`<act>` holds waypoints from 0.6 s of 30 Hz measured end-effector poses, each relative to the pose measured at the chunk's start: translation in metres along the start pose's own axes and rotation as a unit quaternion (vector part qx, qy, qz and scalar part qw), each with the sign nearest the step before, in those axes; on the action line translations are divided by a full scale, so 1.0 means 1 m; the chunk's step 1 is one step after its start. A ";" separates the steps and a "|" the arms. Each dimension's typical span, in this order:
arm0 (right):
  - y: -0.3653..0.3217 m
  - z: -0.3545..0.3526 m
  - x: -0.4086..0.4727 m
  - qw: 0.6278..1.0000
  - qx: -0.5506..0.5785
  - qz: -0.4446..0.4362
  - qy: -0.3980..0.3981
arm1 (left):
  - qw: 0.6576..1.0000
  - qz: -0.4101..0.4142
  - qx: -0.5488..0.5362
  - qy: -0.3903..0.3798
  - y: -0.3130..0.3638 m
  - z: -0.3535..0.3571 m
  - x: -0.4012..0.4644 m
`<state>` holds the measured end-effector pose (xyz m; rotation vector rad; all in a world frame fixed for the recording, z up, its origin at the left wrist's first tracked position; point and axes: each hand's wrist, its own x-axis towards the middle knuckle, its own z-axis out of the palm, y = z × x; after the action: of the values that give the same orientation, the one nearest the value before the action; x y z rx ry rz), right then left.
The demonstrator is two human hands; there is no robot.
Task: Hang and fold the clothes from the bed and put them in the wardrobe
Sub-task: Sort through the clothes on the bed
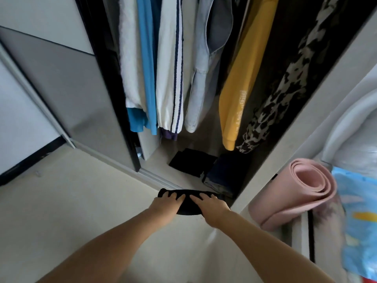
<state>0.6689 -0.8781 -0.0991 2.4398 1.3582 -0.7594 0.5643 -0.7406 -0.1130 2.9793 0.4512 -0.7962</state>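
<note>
Head view, looking down into open wardrobe (204, 166). Folded black garment (188, 204) held above floor just before wardrobe threshold, long axis running left to right, far edge towards wardrobe. Left hand (166, 203) on left part of garment, fingers laid over top and curled on far edge; right hand (211, 205) on right part, fingers spread over top, gripping same way. Thumbs of both hands hidden under cloth, so underside of grip not visible. Near edge of garment partly covered by hands; kind of garment impossible to tell.

Inside wardrobe, on its floor: black folded piece (191, 161) at left, stack of dark blue folded clothes (224, 172) at right, touching or nearly touching each other. Lower layers of stack hard to make out in shadow.

Hanging above, from left to right: white garment (130, 68), blue garment (148, 78), white jacket with dark stripes (171, 78), pale denim piece (202, 78), yellow sweatshirt (238, 88), black-and-white patterned cloth (285, 82). Hangers and rail cut off at top.

Grey sliding door (71, 88) at left. Rolled pink mat (295, 190) at right, outside wardrobe.
</note>
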 end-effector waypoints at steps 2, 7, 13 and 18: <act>0.011 -0.011 0.023 1.000 -0.008 -0.005 -0.015 | 1.000 -0.002 -0.010 -0.010 -0.006 -0.008 0.019; 0.022 -0.021 0.069 1.000 0.007 -0.005 -0.028 | 1.000 0.010 -0.012 -0.020 -0.030 -0.014 0.064; 0.037 -0.034 0.128 0.998 0.047 0.029 -0.026 | 0.997 0.057 0.011 -0.046 -0.061 -0.029 0.138; 0.041 -0.034 0.190 0.991 0.111 0.078 -0.024 | 0.992 0.107 0.055 -0.049 -0.098 -0.034 0.215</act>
<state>0.7960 -0.7489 -0.1770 2.6392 1.1024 -0.9668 0.7309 -0.5856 -0.1846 2.9993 0.0855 -0.9679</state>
